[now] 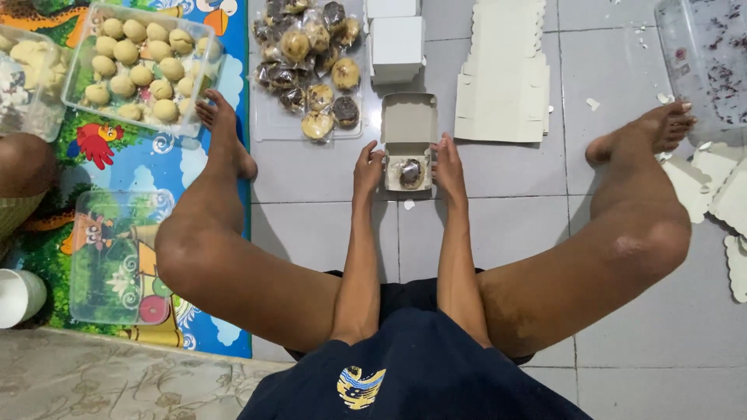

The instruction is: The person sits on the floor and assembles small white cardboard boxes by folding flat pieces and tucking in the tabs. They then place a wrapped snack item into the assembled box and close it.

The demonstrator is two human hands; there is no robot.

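Note:
A small white cardboard box sits open on the tiled floor between my legs, its lid tipped back. Inside lies a wrapped pastry with a dark topping. My left hand grips the box's left wall and my right hand grips its right wall. Just beyond the box, a clear tray holds several wrapped pastries, some pale and some dark.
A stack of flat unfolded box blanks lies to the right, folded white boxes behind. A clear tub of round dough balls and an empty clear lid rest on a colourful mat at left. Another clear tub is far right.

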